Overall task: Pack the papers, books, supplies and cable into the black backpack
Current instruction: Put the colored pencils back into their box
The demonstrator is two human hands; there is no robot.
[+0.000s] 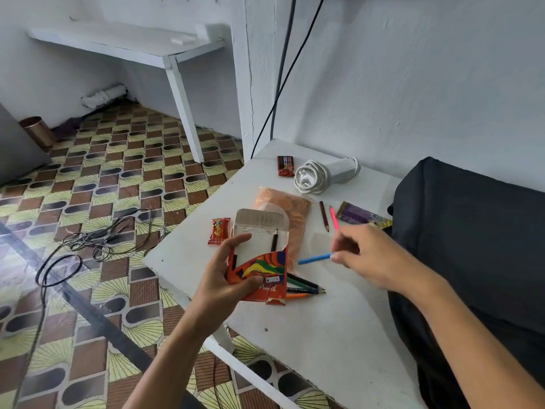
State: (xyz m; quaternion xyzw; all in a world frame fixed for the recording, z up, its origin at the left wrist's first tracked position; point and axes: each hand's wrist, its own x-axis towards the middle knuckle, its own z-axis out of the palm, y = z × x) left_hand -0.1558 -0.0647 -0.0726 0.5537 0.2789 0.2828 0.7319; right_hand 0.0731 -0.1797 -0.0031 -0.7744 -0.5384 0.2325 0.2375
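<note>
The black backpack [472,246] lies along the right side of the white table [324,335], against the wall, and its opening cannot be made out from here. It takes up that whole edge, so the free surface is the bare stretch nearest the person and the strip by the left edge, where the tabletop drops off to the patterned floor [103,187]. In the middle, the left hand [224,278] grips an orange pencil box [259,261] just above the table, thumb on its front, flap standing open; one dark pencil [275,240] stands inside it. Loose coloured pencils [303,286] fan out on the table from under the box's lower corner. The right hand [371,261] has its fingers curled round a blue pencil [314,258] and a pink pencil [334,218], both sticking out past the fingers. A brown pencil [324,215] lies just beside the pink one. Behind the box sits an orange packet [295,208]. Further back, near the wall, the coiled white cable [312,178] rests with its power strip [343,169], a chocolate bar [285,166] to its left. A purple wrapper [359,216] touches the backpack; a red candy [218,231] lies near the left edge.
</note>
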